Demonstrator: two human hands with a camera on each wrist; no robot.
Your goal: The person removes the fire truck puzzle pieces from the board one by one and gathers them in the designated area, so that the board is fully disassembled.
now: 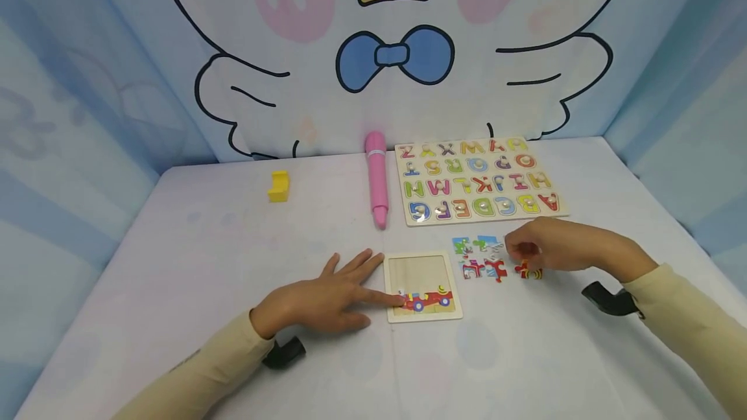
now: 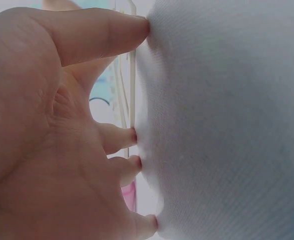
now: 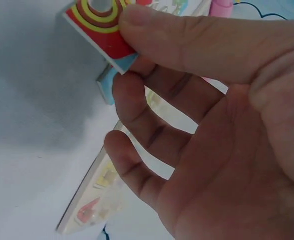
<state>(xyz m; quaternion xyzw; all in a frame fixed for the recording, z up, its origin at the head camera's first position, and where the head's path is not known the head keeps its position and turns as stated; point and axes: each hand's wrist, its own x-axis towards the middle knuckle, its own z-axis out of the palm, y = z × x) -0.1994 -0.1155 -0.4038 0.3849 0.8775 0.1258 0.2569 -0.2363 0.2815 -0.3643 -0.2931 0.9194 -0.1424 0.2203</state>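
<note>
My left hand [image 1: 327,300] lies spread on the table, its index fingertip on the red picture pieces [image 1: 432,301] along the bottom of a small wooden puzzle frame [image 1: 454,277]. The upper part of that frame shows bare wood. In the left wrist view, the thumb [image 2: 106,35] and several fingertips meet the white cloth. Right of the frame, my right hand [image 1: 548,245] pinches a red puzzle piece with yellow arcs [image 3: 99,30] between thumb and fingers. Loose puzzle pieces [image 1: 495,269] lie between the frame and this hand; some are partly covered by it.
Behind the loose pieces lies a wooden alphabet board [image 1: 484,180]. A pink pen-shaped stick [image 1: 378,180] lies to its left, and a yellow block [image 1: 279,186] sits farther left. A printed cloth backdrop [image 1: 397,102] rises along the table's rear edge.
</note>
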